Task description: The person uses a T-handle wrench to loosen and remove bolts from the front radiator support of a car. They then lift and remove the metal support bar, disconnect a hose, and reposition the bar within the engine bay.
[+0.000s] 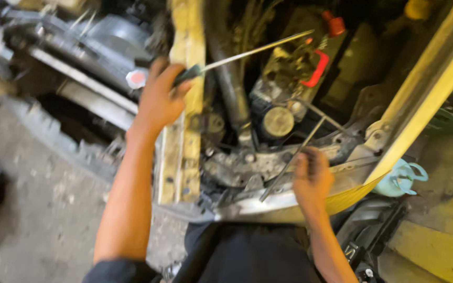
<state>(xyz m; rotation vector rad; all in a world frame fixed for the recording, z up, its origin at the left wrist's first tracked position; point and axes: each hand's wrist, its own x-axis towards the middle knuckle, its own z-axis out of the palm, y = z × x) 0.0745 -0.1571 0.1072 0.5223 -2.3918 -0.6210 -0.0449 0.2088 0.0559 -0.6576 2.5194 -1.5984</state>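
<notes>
- The left hand [159,99] is closed in a fist around the dark handle of a long, thin, bright-metal screwdriver [252,52], held above the yellow-painted upright metal frame member [187,126] of a car's open engine bay.
- The screwdriver's long axis runs from the fist up and to the right, its tip reaching over the engine towards a red plastic loop-shaped handle [318,71].
- The right hand [311,181] is low at the front edge of the bay, fingers curled around the lower end of a slim grey metal rod [294,160]; motion blur hides how firmly it grips.
- That rod slants up and right from the right hand towards the engine's middle, so the two long tools lie roughly parallel, one high and one low.
- Between the hands sits a round, dull-brass cap [278,122] on the engine, nearer the right hand than the left; a thick grey hose [232,89] runs down just left of it.
- Markings and containers: a small white tag with a red centre [136,78] sits left of the left hand, against a grey metal panel; a pale blue-green plastic jug with a loop handle [400,178] stands outside the yellow bodywork, right of the right hand; a red cap [334,25] shows at the top of the bay.
- No print on any of these is legible.
</notes>
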